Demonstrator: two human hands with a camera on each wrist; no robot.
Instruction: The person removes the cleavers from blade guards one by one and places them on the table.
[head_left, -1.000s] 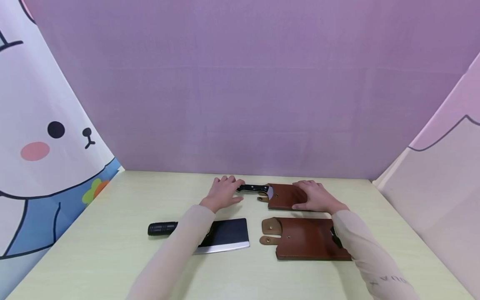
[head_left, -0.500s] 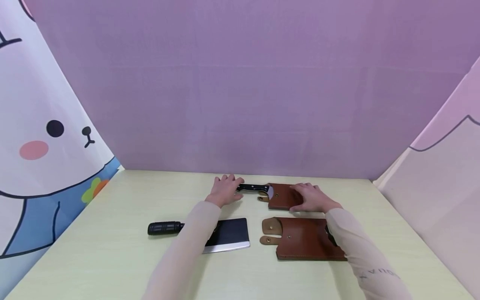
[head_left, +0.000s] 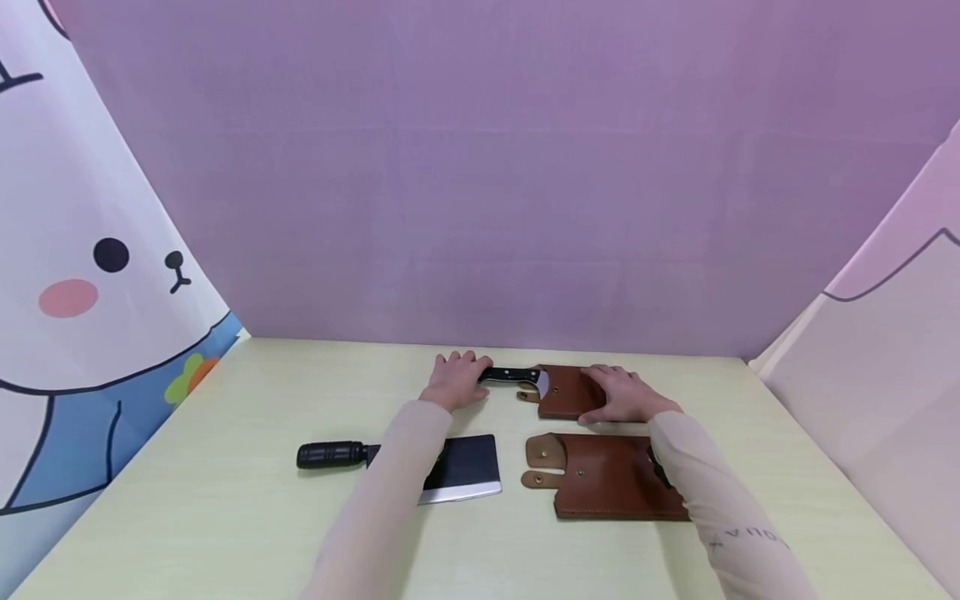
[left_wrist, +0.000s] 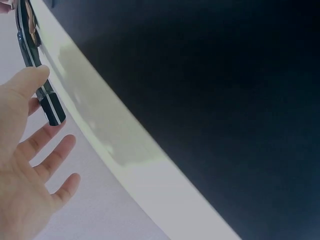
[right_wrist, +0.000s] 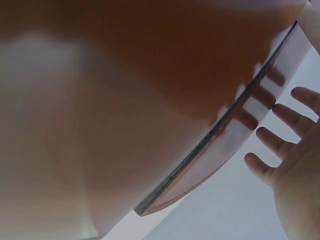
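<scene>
A black-handled, silver-bladed knife point(head_left: 516, 376) is lying partly inside the smaller brown leather sheath point(head_left: 562, 402). Left of that sheath, the left hand point(head_left: 454, 383) is spreading around the knife's end; at its right end, the right hand point(head_left: 626, 397) is spreading, contact unclear.

Your left hand point(head_left: 453, 383) has come slightly right, further over the black handle point(head_left: 512, 376); your right hand point(head_left: 626, 396) went slightly left.

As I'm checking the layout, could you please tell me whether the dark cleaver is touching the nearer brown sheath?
Apart. The head view shows it: a strip of pale tabletop separates the dark cleaver from the nearer brown sheath.
</scene>
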